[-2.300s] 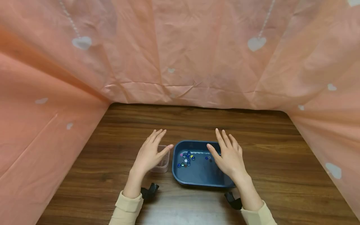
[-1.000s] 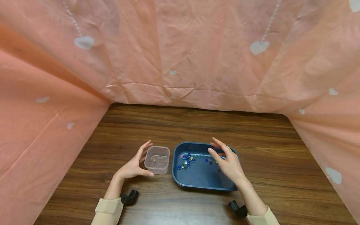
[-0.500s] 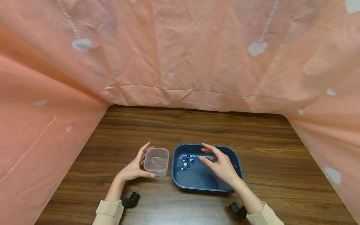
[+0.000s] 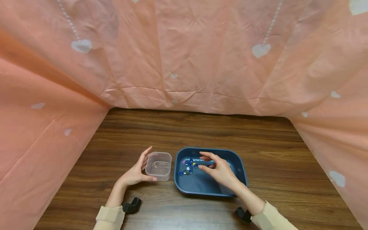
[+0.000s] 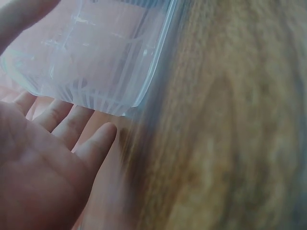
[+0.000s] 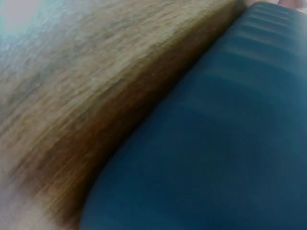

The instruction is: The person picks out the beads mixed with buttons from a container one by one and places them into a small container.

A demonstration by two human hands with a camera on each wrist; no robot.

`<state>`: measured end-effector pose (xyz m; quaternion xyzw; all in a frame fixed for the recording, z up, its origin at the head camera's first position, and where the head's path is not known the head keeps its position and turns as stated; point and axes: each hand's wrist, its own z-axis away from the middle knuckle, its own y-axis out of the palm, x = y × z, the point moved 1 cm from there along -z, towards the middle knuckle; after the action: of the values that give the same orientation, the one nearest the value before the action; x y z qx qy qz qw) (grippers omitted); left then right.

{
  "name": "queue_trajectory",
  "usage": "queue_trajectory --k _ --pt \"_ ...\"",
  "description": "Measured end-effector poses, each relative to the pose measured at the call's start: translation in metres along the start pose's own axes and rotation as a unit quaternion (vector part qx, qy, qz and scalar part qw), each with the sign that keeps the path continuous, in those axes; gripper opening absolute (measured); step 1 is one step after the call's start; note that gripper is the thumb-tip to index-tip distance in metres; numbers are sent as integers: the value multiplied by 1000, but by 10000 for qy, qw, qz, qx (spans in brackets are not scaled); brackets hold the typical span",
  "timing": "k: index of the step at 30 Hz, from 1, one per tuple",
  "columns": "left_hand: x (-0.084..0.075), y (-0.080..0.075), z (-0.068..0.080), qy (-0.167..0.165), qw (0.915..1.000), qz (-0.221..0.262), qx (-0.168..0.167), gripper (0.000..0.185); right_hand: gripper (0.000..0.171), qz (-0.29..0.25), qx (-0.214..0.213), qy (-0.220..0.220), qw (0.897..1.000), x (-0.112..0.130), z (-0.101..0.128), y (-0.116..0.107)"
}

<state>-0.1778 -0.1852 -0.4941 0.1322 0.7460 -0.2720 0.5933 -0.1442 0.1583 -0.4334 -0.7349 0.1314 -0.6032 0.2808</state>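
Note:
A clear plastic box (image 4: 162, 177) stands on the table, left of the blue tray (image 4: 198, 187). My left hand (image 4: 133, 173) holds it from the left, its thumb along the front wall and its fingers round the left and back. In the left wrist view, several fingers (image 5: 72, 127) reach behind the box's ribbed wall, the tips partly hidden. Small shiny beads (image 4: 191, 167), mostly blue, lie in the tray's left half. My right hand (image 4: 219, 171) hovers over the tray beside them, thumb and fingers apart with nothing between. It hides the beads farther right.
The brown wooden table (image 4: 138, 131) extends around the box and tray. Pink cloth (image 4: 184, 70) with white hearts hangs behind it and on both sides. Black wrist mounts (image 4: 132, 205) sit on both forearms. The right wrist view is filled by the tray's outer wall (image 6: 206, 158).
My left hand has moved from over the box to its left side and closed round it. The right hand has come lower and left across the tray toward the beads.

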Motion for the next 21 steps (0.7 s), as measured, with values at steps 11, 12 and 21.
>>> queue_trajectory --k 11,12,21 --pt "1 -2 2 -69 10000 -49 -14 117 48 84 208 -79 9997 -5 -4 9" --pt "1 -2 2 -80 10000 -50 -10 117 48 103 254 -110 9996 -6 -4 9" --pt "2 -1 0 -225 9997 -48 -25 117 46 211 499 -83 9985 -7 -9 10"
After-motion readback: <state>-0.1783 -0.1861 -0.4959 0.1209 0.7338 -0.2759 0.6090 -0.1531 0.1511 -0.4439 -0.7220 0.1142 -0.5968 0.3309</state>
